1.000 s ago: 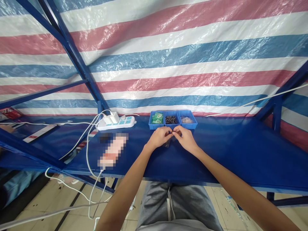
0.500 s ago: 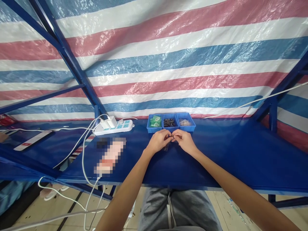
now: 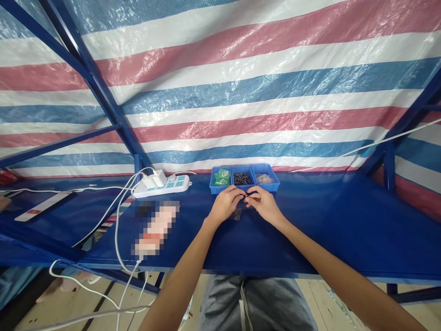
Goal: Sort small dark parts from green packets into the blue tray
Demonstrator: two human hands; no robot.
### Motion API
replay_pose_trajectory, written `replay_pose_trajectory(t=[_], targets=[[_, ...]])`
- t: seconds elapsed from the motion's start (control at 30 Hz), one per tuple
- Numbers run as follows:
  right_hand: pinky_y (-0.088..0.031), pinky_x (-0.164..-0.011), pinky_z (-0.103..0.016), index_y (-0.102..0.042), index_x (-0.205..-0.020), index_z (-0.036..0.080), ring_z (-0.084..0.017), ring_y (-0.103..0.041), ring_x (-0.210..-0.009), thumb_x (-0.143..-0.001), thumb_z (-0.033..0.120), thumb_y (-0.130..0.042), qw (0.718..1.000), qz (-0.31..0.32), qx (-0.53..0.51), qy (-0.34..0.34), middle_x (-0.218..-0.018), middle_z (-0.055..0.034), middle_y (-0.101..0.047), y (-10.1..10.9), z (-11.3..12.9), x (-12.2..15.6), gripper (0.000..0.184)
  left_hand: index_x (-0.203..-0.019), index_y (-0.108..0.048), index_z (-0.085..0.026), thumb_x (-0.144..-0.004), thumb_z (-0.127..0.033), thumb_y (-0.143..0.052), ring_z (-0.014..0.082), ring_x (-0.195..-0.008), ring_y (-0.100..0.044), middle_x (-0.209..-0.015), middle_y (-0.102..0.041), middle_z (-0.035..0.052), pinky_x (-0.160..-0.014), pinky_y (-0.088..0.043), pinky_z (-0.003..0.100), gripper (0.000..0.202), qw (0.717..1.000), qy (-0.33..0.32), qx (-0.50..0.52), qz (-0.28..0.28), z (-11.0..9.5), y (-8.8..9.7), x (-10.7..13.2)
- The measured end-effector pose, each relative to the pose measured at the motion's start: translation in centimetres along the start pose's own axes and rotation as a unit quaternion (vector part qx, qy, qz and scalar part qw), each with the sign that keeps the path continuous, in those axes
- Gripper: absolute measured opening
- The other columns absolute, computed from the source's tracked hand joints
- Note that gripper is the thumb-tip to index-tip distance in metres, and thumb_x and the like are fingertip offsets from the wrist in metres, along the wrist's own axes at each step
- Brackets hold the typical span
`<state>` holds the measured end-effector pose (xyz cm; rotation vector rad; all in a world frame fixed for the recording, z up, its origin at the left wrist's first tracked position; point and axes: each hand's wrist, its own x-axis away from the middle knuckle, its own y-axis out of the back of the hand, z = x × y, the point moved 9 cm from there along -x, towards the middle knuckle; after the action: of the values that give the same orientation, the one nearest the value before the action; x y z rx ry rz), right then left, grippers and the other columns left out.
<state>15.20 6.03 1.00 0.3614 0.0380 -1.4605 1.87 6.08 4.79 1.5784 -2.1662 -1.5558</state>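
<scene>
Above the tabletop [image 3: 320,230], the left hand [image 3: 225,203] and right hand [image 3: 262,203] curl inward, fingertips nearly meeting; what they grip is too small to tell. A clear plastic piece [image 3: 236,214] shows just below the left fingers, before the blue bins [image 3: 272,187]. This looks like fine fingertip work, calling next for a light, steady pinch.

Small transparent bag [image 3: 236,214] right by hands [image 3: 225,202], blue showing through; tiny part [image 3: 245,196] between them, details unclear.

Left fingers [image 3: 237,193] and right fingers [image 3: 255,195] bunch close together beside blue bins [image 3: 272,187].
</scene>
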Motion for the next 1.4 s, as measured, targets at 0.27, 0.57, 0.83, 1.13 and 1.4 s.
replay_pose_trajectory(t=[0.27, 0.57, 0.83, 1.13, 1.4], targets=[[-0.055, -0.071, -0.033, -0.060, -0.091, 0.023, -0.019, -0.070, -0.068, -0.086, 0.037, -0.064, 0.997, 0.002, 0.062, 0.055, -0.074, 0.0003, -0.071, -0.2, 0.5, -0.2, 0.015, -0.097, -0.068, -0.020, -0.092, -0.029, -0.062, 0.0151, -0.080, -0.058, -0.092, -0.062, 0.0028, -0.074, -0.048, 0.027, 0.012, 1.000, 0.015, 0.021, 0.015, 0.3, -0.4, 0.1], [-0.053, -0.063, -0.031, -0.065, -0.083, 0.019, -0.019, -0.067, -0.064, -0.084, 0.048, -0.068, 1.000, 0.014, 0.022, 0.013, -0.074, -0.0026, -0.069, 0.1, -0.4, -0.5, 0.028, -0.093, -0.070, -0.021, -0.094, -0.032, -0.061, 0.0142, -0.076, -0.056, -0.084, -0.060, 0.0017, -0.071, -0.045, 0.026, 0.015, 1.000, 0.008, 0.017, 0.000, 0.0, -0.4, 0.0], [-0.052, -0.062, -0.030, -0.061, -0.079, 0.020, -0.018, -0.064, -0.062, -0.088, 0.050, -0.062, 1.000, 0.015, 0.023, 0.015, -0.071, -0.0024, -0.066, 0.5, 0.4, -0.4, 0.031, -0.103, -0.071, -0.022, -0.096, -0.035, -0.058, 0.0154, -0.077, -0.059, -0.086, -0.064, 0.0027, -0.075, -0.048, 0.028, 0.019, 0.999, 0.013, 0.036, -0.017, -0.1, -0.3, 0.1], [-0.052, -0.067, -0.031, -0.063, -0.088, 0.020, -0.017, -0.066, -0.065, -0.090, 0.041, -0.057, 0.998, 0.028, 0.036, 0.031, -0.077, -0.0019, -0.066, 0.4, 0.7, -0.3, 0.022, -0.119, -0.070, -0.022, -0.103, -0.035, -0.045, 0.0192, -0.092, -0.064, -0.102, -0.068, 0.0068, -0.083, -0.052, 0.031, 0.032, 1.000, 0.007, 0.025, -0.005, 0.1, -0.5, 0.0], [-0.050, -0.067, -0.031, -0.062, -0.086, 0.021, -0.016, -0.064, -0.063, -0.092, 0.037, -0.055, 0.994, 0.011, 0.090, 0.061, -0.074, -0.0001, -0.065, 0.4, 1.2, -0.1, 0.018, -0.110, -0.072, -0.021, -0.104, -0.032, -0.042, 0.0189, -0.091, -0.064, -0.102, -0.070, 0.0066, -0.083, -0.050, 0.030, 0.033, 0.999, 0.013, 0.039, 0.015, 0.2, -1.0, 0.0]])
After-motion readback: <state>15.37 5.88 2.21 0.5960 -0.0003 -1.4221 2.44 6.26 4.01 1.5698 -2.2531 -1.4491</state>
